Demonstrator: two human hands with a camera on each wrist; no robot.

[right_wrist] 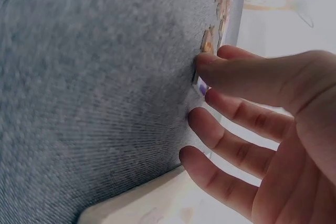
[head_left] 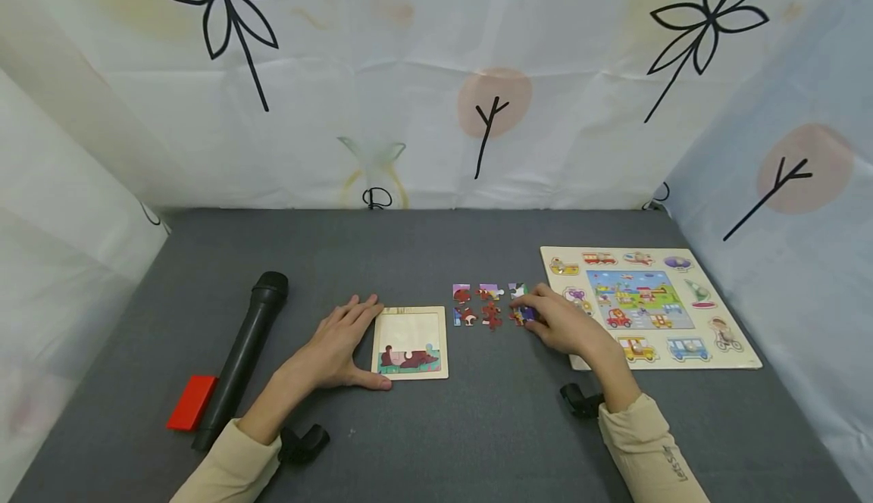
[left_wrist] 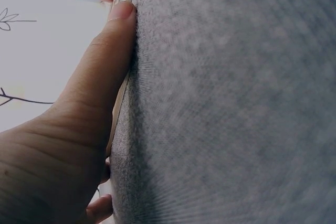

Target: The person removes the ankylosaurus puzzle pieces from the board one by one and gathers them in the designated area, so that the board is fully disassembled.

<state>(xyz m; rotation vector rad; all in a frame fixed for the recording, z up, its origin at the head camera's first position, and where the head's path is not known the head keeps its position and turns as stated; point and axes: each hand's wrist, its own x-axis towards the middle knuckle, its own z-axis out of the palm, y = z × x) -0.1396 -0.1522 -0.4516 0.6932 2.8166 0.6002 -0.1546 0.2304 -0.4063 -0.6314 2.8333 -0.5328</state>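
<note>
My left hand (head_left: 336, 351) rests beside a small wooden puzzle tray (head_left: 411, 327), fingers along its left side and thumb near its lower left corner. In the left wrist view the thumb (left_wrist: 100, 66) lies straight against the tray's edge. Joined pieces with a brown animal picture (head_left: 409, 360) fill the tray's bottom strip. Right of the tray, several loose puzzle pieces (head_left: 490, 313) lie in two rows. My right hand (head_left: 569, 325) pinches the lower right puzzle piece (right_wrist: 201, 86) between thumb and index finger, close to the table; the other fingers are spread.
A large wooden puzzle board (head_left: 733, 355) with vehicle and toy pictures lies at the right, partly under my right forearm. On the left, a black microphone-shaped object (head_left: 242, 359) lies beside a red block (head_left: 192, 403). Printed curtains hang around the grey table (head_left: 450, 442).
</note>
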